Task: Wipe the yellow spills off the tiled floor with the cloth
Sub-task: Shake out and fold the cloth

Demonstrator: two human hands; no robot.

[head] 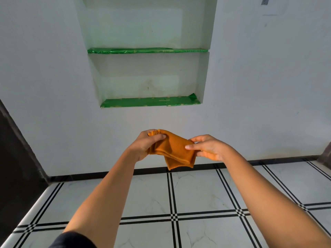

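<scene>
An orange cloth (174, 149), folded into several layers, hangs in the air in front of the white wall, held between both hands. My left hand (146, 144) pinches its upper left corner. My right hand (207, 146) grips its right edge with thumb on top. Its lower corner droops toward the black skirting line. Below lies the white tiled floor (197, 192) with black double stripes. No yellow spill shows on the tiles in view.
A recessed wall niche (148, 68) with two green-lined shelves sits straight ahead above the hands. A dark opening or door (16, 158) borders the floor at left, with a pale raised edge along it. A dark object (326, 154) pokes in at far right.
</scene>
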